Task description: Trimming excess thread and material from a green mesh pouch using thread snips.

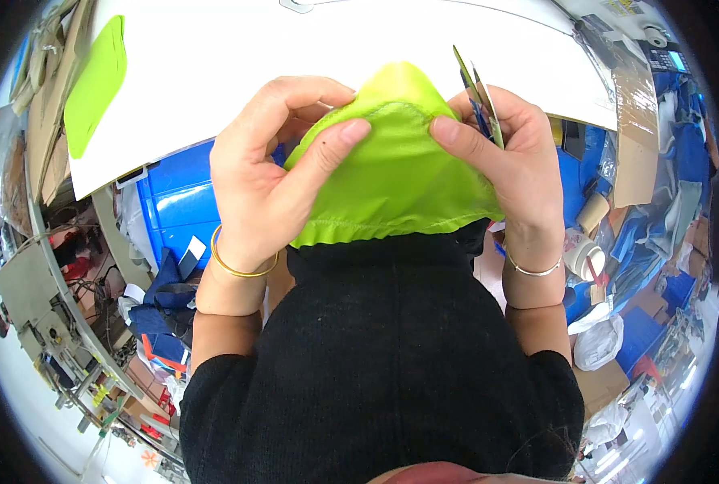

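Observation:
A bright lime-green fabric piece (391, 177) with a stitched curved seam and a wavy lower edge is stretched between my two hands above my lap. My left hand (270, 177) pinches its upper left edge with thumb and fingers. My right hand (521, 161) grips the upper right side with the thumb on top, and also holds a pair of metal snips (484, 101), blades pointing up, among its fingers. Another green piece (95, 85) lies at the left of the white tabletop (214, 48) beyond my hands.
Blue plastic bins (174, 202) sit under the table edge. Cardboard (633, 161), a white cup (581, 258), bags and cloth clutter the right side. Machine parts on a metal stand (57, 323) and dark cloth (166, 315) are at the left.

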A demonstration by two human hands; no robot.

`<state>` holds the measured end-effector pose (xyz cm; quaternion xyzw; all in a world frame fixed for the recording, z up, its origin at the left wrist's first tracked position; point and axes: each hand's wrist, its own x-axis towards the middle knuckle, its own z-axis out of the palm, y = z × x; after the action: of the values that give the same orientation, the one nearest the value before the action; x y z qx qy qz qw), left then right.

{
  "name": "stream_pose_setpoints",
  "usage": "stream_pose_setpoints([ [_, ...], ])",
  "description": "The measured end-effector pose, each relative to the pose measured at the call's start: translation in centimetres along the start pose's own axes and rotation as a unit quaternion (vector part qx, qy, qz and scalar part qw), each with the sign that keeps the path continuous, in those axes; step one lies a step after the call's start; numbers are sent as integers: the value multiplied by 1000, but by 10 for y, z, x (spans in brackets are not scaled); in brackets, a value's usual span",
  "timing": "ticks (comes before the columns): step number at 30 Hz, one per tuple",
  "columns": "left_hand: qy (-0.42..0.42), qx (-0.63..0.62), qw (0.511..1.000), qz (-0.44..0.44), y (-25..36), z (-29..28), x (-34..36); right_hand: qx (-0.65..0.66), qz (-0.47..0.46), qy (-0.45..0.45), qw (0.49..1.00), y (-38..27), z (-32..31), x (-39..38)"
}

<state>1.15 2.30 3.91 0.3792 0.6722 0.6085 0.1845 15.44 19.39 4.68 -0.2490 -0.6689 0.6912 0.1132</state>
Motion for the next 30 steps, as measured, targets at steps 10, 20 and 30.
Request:
stream_pose_setpoints([
  [10,-1,-48,998,36,-1,-1,4,7,-1,-32,999,3,-2,2],
  [20,18,-200,971,-127,4,4,-5,-302,-331,137,884,10,1,3],
  [30,-10,-143,985,-99,6,4,-4,-481,-412,82,769,-2,-3,-12],
])
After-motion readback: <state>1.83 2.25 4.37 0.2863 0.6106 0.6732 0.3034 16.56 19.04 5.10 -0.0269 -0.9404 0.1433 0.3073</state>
